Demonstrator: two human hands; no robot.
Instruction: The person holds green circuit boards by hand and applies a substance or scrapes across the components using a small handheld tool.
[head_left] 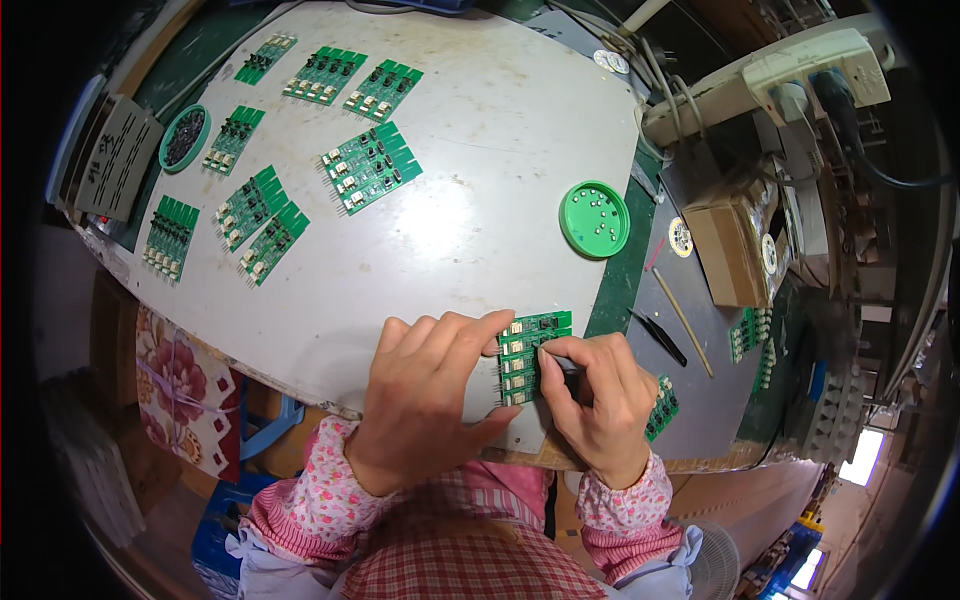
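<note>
A green circuit board panel (517, 362) with white and black parts lies near the table's front edge. My left hand (425, 390) spans its left side, thumb at the near corner and index finger at the far corner, holding it in place. Over the board's right half, my right hand (602, 395) is closed in a pinch, fingertips against the board's surface. Something dark shows between those fingers, too small and covered to name. Beyond the board, a green round lid (594, 220) holds several tiny pale parts.
Several green circuit boards (370, 168) lie across the table's far left. A green dish (185, 138) of small black parts stands beside them. Black tweezers (659, 337) and a thin stick (683, 322) lie to the right. A cardboard box (727, 250) and a power strip (815, 75) are farther right.
</note>
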